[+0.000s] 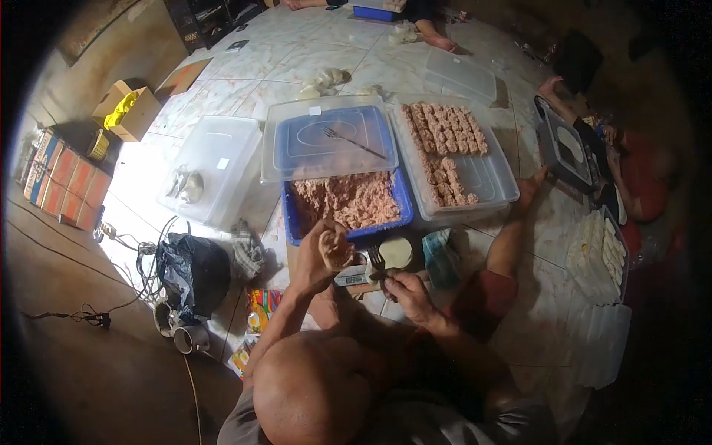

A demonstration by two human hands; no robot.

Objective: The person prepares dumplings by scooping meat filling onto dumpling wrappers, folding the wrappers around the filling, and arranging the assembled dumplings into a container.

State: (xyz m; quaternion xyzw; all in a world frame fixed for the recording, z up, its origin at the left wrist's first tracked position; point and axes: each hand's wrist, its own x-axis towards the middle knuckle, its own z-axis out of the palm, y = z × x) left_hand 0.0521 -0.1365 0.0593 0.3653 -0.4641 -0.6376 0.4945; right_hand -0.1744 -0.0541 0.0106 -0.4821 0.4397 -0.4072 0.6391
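A pale, cup-like wrapper [339, 252] is cupped in the left hand [324, 246], fingers curled around it — apparently for support. A fork [377, 259] is held in the right hand [409, 291], thumb and fingers clamped on its handle, the tines near the wrapper. Pale discs [396, 253] are placed close by, likely for easy reach. Beyond, the near part of a blue tub [292, 233] of minced mixture [345, 198] is exposed, seemingly for access, the clear lid [297, 161] being laid across the far part. Pinkish pieces [445, 133] are lined up in a tray [486, 174] alongside, probably to save room.
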